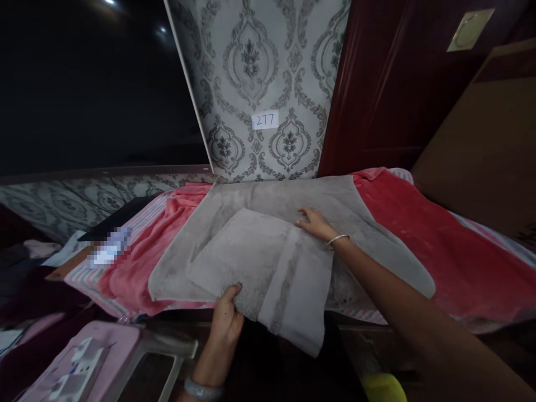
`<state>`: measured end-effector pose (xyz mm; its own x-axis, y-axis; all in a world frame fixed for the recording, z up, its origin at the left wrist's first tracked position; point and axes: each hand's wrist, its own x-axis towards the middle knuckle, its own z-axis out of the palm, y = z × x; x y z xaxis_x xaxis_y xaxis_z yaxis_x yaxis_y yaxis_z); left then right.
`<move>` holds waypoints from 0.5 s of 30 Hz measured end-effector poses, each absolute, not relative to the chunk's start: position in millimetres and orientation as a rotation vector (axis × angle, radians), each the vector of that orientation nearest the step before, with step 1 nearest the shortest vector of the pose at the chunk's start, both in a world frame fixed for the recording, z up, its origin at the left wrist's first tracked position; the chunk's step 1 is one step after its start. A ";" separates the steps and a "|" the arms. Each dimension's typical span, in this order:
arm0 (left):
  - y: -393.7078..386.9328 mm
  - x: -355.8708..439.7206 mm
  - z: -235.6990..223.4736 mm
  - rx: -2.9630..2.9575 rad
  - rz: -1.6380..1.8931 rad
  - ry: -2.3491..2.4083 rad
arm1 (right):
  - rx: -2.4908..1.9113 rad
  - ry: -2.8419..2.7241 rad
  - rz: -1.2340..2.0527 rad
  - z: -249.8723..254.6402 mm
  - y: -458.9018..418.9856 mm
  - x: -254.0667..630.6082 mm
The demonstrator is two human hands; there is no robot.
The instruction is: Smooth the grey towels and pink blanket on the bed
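A light grey towel [247, 254] with a darker fuzzy stripe lies at an angle over a larger grey cloth [184, 262]. Its lower right corner hangs past the table's front edge. My left hand [228, 315] pinches the near edge of the towel, thumb on top and the other fingers mostly hidden beneath. At the towel's upper right edge is my right hand [316, 223], its fingers slightly bent and apart. Whether those fingers touch the towel or the cloth below, I cannot tell.
Red blankets [439, 251] and a striped sheet cover the table on both sides. A dark television screen [92, 84] stands at the left, a cardboard box [486, 145] at the right. A pink stool [113, 346] with a power strip [79, 371] sits at lower left.
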<state>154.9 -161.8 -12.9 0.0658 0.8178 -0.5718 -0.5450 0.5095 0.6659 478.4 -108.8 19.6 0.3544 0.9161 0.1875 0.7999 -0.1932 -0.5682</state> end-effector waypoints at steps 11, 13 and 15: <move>-165.9 150.1 -27.8 0.241 1.066 0.953 | -1.815 -1.447 1.081 3.9 -60.9 475.0; -166.9 150.4 -26.6 0.226 1.090 0.956 | -1.690 -1.347 1.321 2.2 -62.3 475.9; -167.5 150.2 -26.6 0.211 1.100 0.967 | -1.579 -1.226 1.507 0.9 -66.5 474.9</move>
